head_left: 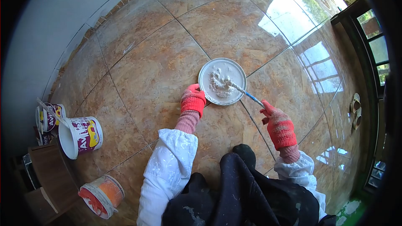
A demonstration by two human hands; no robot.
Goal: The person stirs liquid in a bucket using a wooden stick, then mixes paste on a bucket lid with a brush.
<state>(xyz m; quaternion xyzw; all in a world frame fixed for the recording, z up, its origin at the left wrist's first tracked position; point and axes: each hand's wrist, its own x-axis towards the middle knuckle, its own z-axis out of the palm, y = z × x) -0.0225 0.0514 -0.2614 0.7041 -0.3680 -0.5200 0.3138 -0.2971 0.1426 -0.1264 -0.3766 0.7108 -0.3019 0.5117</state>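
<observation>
A round white bucket lid (205, 87) appears just above or on the tiled floor in front of me; I cannot tell which. Lumpy white paste (220, 86) is heaped on its middle. My left hand (192, 99), in a red-palmed work glove, grips the lid's left rim. Closed around a thin blue-handled tool (251, 96) is my right hand (278, 124), gloved the same way. That tool's far end rests in the paste, caked white, so its head's kind is hidden.
At the left stand a white paint bucket (94, 134) with a paste-covered stick across it and another bucket (58, 115) behind. Nearer me are a brown wooden piece (48, 171) and a small tub (111, 190) holding something red. Shoes (356, 111) lie by the right-hand door frame (370, 54).
</observation>
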